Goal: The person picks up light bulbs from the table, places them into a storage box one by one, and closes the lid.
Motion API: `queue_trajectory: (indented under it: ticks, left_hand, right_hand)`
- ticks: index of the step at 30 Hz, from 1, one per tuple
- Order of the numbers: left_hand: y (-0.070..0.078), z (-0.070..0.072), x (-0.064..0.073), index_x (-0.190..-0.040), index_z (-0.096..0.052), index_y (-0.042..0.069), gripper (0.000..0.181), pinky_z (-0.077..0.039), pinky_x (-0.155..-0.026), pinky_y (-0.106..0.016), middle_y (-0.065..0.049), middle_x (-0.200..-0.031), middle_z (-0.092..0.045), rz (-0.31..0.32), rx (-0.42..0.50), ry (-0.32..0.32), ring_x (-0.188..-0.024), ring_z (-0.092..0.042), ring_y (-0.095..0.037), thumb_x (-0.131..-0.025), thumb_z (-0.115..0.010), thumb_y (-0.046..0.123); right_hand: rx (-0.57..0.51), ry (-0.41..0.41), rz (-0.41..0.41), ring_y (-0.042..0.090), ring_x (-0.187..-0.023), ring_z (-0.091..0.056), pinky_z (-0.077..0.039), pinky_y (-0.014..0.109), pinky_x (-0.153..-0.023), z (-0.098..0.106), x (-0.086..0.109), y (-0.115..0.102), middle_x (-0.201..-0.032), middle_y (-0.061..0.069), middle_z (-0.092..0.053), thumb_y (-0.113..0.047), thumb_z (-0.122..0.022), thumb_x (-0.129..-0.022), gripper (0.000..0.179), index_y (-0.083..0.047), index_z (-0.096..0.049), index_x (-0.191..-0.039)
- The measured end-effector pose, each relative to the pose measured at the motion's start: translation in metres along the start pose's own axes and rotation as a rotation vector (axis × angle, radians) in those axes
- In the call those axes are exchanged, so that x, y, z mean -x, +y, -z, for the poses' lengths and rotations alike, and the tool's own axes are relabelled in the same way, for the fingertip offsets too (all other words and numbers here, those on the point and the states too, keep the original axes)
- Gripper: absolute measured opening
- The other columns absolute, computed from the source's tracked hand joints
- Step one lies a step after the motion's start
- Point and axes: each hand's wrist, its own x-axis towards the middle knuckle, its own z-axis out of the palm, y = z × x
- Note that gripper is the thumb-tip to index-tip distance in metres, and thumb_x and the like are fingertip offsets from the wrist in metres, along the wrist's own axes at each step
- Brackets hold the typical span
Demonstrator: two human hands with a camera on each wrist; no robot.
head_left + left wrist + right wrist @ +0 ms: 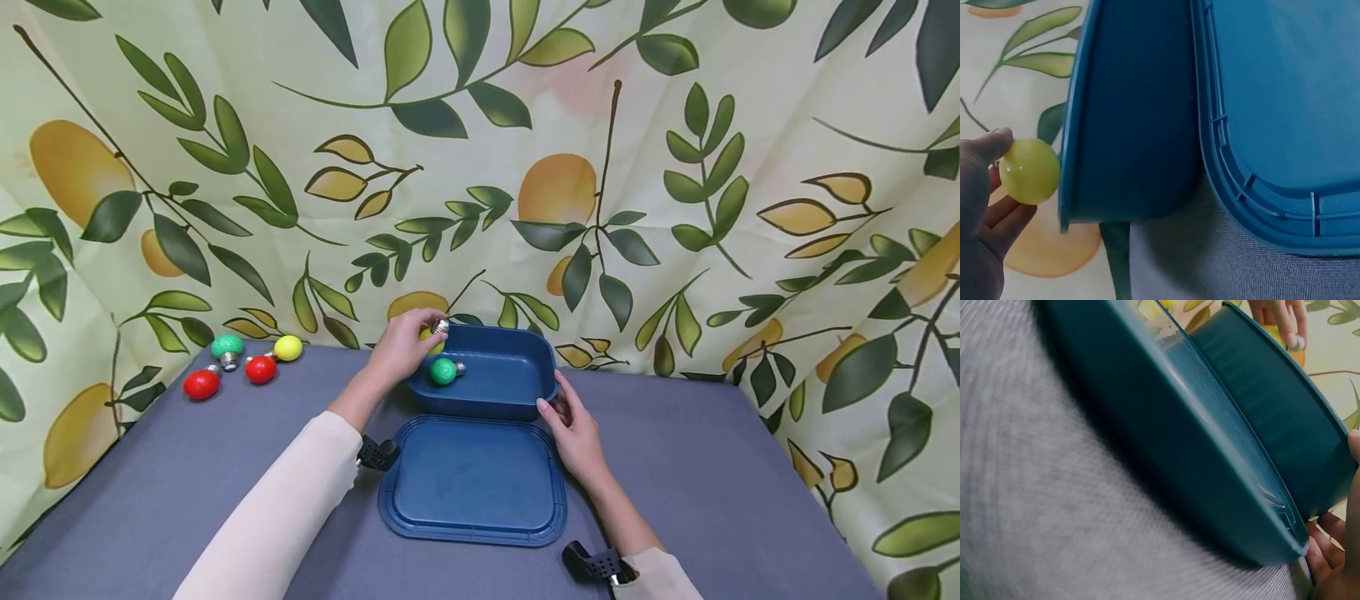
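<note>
My left hand [401, 346] pinches a yellow light bulb [1030, 172] at the left end of a blue rectangular container [487, 408]. In the head view the bulb's metal screw base points up and my fingers partly cover its yellow globe. A green light bulb [443, 372] lies on its side inside the container, toward the left. At the container's right end, my right hand [573, 429] grips the wall, thumb near the front corner and fingers round the outside. The blue lid [472, 479] lies flat on the table directly in front of the container.
At the table's back left lie two red bulbs [201, 384], a green bulb [227, 347] and a yellow bulb [288, 347]. A leaf-patterned cloth [465, 167] hangs behind the grey-covered table [675, 483], close to the container's back.
</note>
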Motion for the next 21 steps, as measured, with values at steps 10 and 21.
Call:
queue_trajectory:
  ticks: [10, 21]
  left_hand:
    - [-0.007, -0.015, -0.010, -0.131, -0.067, 0.010, 0.035, -0.052, -0.100, -0.046, -0.011, -0.120, -0.070, 0.011, -0.112, -0.065, -0.112, -0.063, -0.028, -0.097, -0.069, 0.019]
    - [-0.021, -0.023, -0.013, -0.128, -0.069, 0.010, 0.033, -0.053, -0.098, -0.049, -0.010, -0.122, -0.071, -0.008, -0.238, -0.113, -0.114, -0.066, -0.029, -0.097, -0.069, 0.020]
  right_hand:
    - [-0.009, 0.011, -0.003, 0.033, -0.122, -0.065, -0.052, 0.051, -0.104, 0.000, 0.000, 0.002, -0.141, 0.021, -0.060, -0.035, -0.063, -0.100, 0.062, -0.026, -0.038, -0.157]
    - [-0.028, 0.005, -0.004, 0.033, -0.124, -0.065, -0.052, 0.050, -0.105, 0.001, 0.000, 0.001, -0.146, 0.019, -0.057, -0.036, -0.063, -0.100, 0.064, -0.025, -0.037, -0.158]
